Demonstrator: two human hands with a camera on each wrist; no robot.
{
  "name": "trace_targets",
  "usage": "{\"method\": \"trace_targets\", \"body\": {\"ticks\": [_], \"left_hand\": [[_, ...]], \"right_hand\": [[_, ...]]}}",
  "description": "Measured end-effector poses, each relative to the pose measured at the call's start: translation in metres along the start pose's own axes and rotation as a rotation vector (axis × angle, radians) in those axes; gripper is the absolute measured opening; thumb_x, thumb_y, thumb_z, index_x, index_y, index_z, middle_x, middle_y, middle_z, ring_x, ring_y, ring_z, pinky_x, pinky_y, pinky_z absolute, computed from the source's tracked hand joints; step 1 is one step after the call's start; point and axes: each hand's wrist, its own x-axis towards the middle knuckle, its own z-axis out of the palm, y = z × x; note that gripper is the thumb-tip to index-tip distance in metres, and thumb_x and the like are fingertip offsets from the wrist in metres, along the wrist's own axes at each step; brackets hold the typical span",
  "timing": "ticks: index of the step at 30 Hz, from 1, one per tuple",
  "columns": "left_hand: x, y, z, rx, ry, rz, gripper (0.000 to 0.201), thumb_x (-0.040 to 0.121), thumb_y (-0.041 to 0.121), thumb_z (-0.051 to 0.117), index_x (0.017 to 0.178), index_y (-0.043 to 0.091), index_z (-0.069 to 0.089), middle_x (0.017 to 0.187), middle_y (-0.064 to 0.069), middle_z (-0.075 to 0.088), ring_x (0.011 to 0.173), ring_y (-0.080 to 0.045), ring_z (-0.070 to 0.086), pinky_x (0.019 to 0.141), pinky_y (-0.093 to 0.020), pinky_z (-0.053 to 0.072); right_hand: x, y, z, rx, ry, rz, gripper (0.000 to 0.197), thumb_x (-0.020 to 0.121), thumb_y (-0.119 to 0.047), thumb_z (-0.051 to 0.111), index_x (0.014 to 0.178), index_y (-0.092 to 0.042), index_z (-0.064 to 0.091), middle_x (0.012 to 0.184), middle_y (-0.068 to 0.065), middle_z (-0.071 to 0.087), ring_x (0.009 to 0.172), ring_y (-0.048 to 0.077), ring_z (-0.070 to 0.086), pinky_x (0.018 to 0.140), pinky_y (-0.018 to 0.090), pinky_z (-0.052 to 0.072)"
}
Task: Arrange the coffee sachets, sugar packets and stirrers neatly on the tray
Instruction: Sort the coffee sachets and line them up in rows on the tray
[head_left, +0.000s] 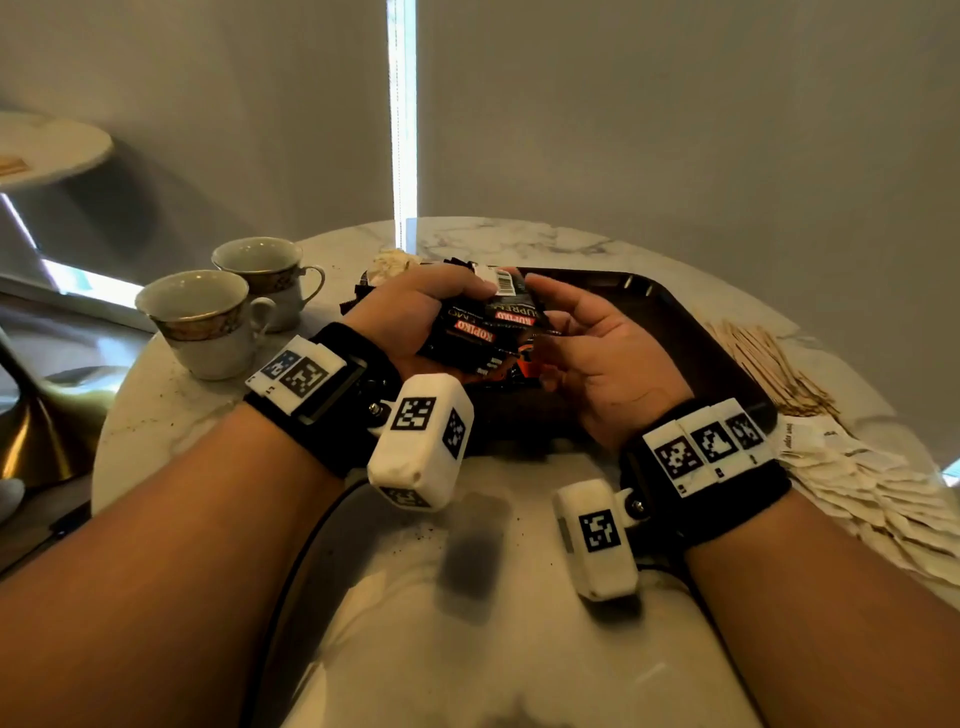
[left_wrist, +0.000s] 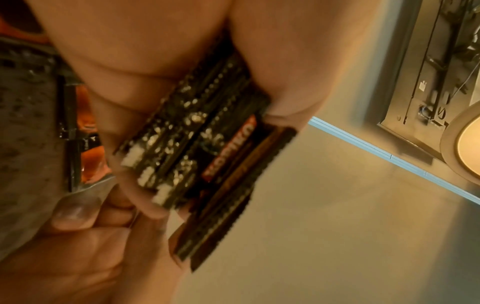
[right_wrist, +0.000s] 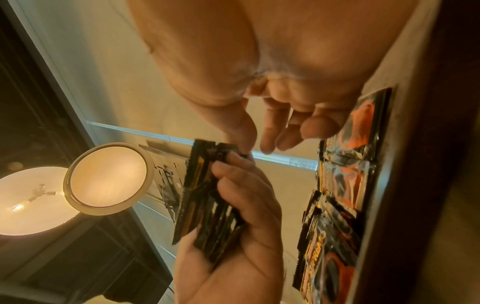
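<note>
My left hand (head_left: 431, 306) grips a stack of black Kopiko coffee sachets (head_left: 483, 332) above the near left part of the dark tray (head_left: 675, 332). In the left wrist view its fingers (left_wrist: 122, 115) wrap the stack (left_wrist: 207, 144). My right hand (head_left: 582, 338) faces it with relaxed fingers and holds nothing; its thumb (right_wrist: 241, 131) touches the stack's top edge (right_wrist: 207, 195). Several more sachets (right_wrist: 345, 185) lie flat on the tray under the hands. Wooden stirrers (head_left: 774, 364) and white sugar packets (head_left: 883, 488) lie on the marble table right of the tray.
Two gold-rimmed teacups (head_left: 208, 317) (head_left: 265, 270) stand at the table's left edge. A pale crumpled thing (head_left: 389, 262) lies behind the tray's left corner. The round marble table (head_left: 493, 571) drops off close on both sides; a brass lamp base (head_left: 41, 431) stands lower left.
</note>
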Motion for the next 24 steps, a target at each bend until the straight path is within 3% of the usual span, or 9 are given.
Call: {"method": "trace_targets", "body": {"ticks": [4, 8, 12, 16, 19, 21, 23, 24], "left_hand": [[-0.0032, 0.0017, 0.0027, 0.07, -0.004, -0.028, 0.037, 0.087, 0.018, 0.055, 0.123, 0.007, 0.056, 0.097, -0.015, 0.072, 0.081, -0.026, 0.07, 0.074, -0.039, 0.058], [-0.0051, 0.0024, 0.0039, 0.102, 0.007, -0.035, 0.045, 0.085, 0.021, 0.057, 0.128, 0.006, 0.053, 0.094, -0.016, 0.072, 0.079, -0.025, 0.071, 0.071, -0.038, 0.059], [-0.0063, 0.0021, 0.0046, 0.084, 0.017, -0.065, 0.049, 0.083, 0.022, 0.06, 0.128, 0.004, 0.052, 0.093, -0.017, 0.071, 0.078, -0.025, 0.071, 0.071, -0.038, 0.059], [-0.0084, 0.0035, 0.0075, 0.089, 0.022, -0.085, 0.046, 0.083, 0.023, 0.059, 0.124, 0.002, 0.054, 0.089, -0.016, 0.071, 0.072, -0.024, 0.07, 0.066, -0.035, 0.06], [-0.0089, 0.0043, 0.0083, 0.105, 0.019, -0.094, 0.056, 0.084, 0.027, 0.059, 0.133, 0.001, 0.051, 0.092, -0.016, 0.07, 0.072, -0.025, 0.07, 0.064, -0.035, 0.06], [-0.0077, 0.0037, 0.0071, 0.095, 0.006, -0.113, 0.066, 0.085, 0.032, 0.059, 0.142, 0.002, 0.047, 0.094, -0.016, 0.068, 0.072, -0.025, 0.069, 0.063, -0.036, 0.059], [-0.0066, 0.0028, 0.0062, 0.051, -0.007, -0.13, 0.066, 0.085, 0.036, 0.059, 0.142, 0.006, 0.049, 0.091, -0.014, 0.065, 0.07, -0.023, 0.066, 0.062, -0.033, 0.058], [-0.0064, 0.0027, 0.0062, 0.029, -0.009, -0.129, 0.062, 0.084, 0.037, 0.058, 0.139, 0.007, 0.052, 0.089, -0.013, 0.064, 0.069, -0.022, 0.064, 0.062, -0.032, 0.058]], "right_hand": [[0.001, 0.0043, 0.003, -0.012, 0.015, -0.023, 0.052, 0.094, 0.014, 0.049, 0.124, -0.026, 0.064, 0.107, 0.005, 0.075, 0.086, 0.027, 0.059, 0.058, 0.026, 0.044], [-0.0006, 0.006, 0.0004, -0.056, 0.07, -0.042, 0.043, 0.096, 0.007, 0.051, 0.117, -0.025, 0.068, 0.109, 0.006, 0.074, 0.085, 0.026, 0.063, 0.061, 0.027, 0.047], [-0.0011, 0.0079, -0.0009, -0.061, 0.126, -0.065, 0.031, 0.095, -0.002, 0.057, 0.105, -0.026, 0.075, 0.109, 0.015, 0.073, 0.091, 0.036, 0.059, 0.075, 0.046, 0.047], [-0.0015, 0.0088, 0.0024, -0.066, 0.161, -0.07, 0.028, 0.091, -0.011, 0.06, 0.101, -0.029, 0.078, 0.109, 0.024, 0.069, 0.092, 0.038, 0.059, 0.086, 0.067, 0.047], [-0.0005, 0.0096, 0.0013, -0.073, 0.189, -0.054, 0.026, 0.093, -0.01, 0.062, 0.102, -0.028, 0.079, 0.106, 0.021, 0.072, 0.091, 0.042, 0.061, 0.088, 0.061, 0.048], [0.0005, 0.0101, 0.0008, -0.069, 0.206, -0.047, 0.021, 0.089, -0.017, 0.066, 0.103, -0.028, 0.079, 0.105, 0.018, 0.074, 0.098, 0.052, 0.063, 0.095, 0.065, 0.048], [0.0009, 0.0082, 0.0015, -0.029, 0.206, -0.033, 0.019, 0.087, -0.02, 0.069, 0.105, -0.018, 0.077, 0.104, 0.02, 0.074, 0.101, 0.052, 0.064, 0.094, 0.071, 0.045], [0.0007, 0.0071, 0.0019, 0.015, 0.209, -0.023, 0.019, 0.089, -0.017, 0.068, 0.106, -0.01, 0.075, 0.102, 0.022, 0.073, 0.096, 0.048, 0.067, 0.092, 0.069, 0.048]]}}
